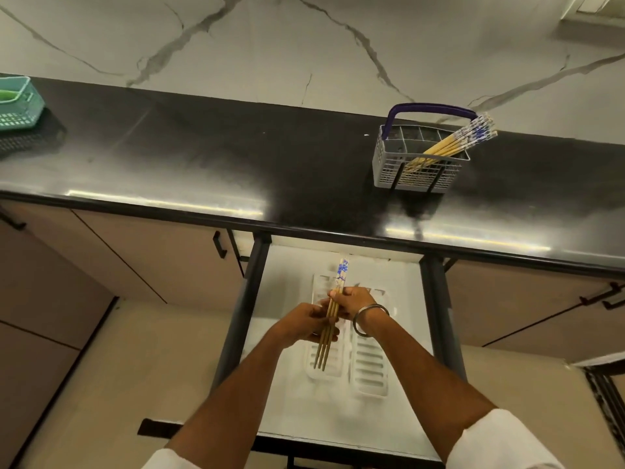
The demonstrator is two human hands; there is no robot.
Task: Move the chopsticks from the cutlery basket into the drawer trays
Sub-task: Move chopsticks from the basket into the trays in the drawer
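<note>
Three chopsticks (329, 328) pinched between left hand (306, 328) and right hand (351, 301) over left tray (326, 368); loose bundle may splay, landing crossways.

Basket (417, 170) on counter (203, 157), behind-right of drawer (291, 411) w/ 2 trays (368, 374).

Single head view, looking steeply down: open drawer (338, 418) near at 6 o'clock, black counter (236, 157) across 12 o'clock
</note>
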